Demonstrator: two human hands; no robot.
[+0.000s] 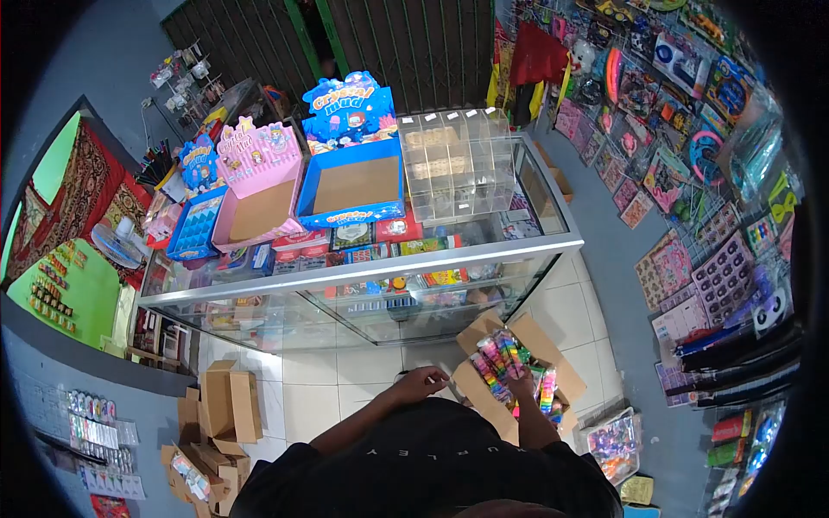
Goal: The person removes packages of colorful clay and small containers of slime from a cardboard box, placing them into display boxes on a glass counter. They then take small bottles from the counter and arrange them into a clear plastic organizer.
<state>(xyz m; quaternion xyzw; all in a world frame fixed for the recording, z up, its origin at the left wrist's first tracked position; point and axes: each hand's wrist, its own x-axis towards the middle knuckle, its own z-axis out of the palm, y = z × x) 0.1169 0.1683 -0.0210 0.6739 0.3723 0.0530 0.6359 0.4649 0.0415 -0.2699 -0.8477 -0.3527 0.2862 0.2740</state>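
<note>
In the head view, an open cardboard box (485, 399) stands on the floor in front of me, with brightly coloured packs in clear plastic inside it. My right hand (521, 386) reaches into this box, its fingers closed around a bundle of multicoloured packs (498, 356). What exactly the packs contain is too small to tell. My left hand (425, 382) hangs left of the box, fingers loosely bent and apart, with nothing in it. It does not touch the box.
A glass display counter (363, 268) crosses ahead, bearing a blue display box (352, 216), a pink display box (259, 164) and a clear divided case (458, 164). Cardboard boxes (229, 401) stand at left. Packaged goods (717, 259) hang on the right wall; a plastic-wrapped bundle (613, 445) lies at right.
</note>
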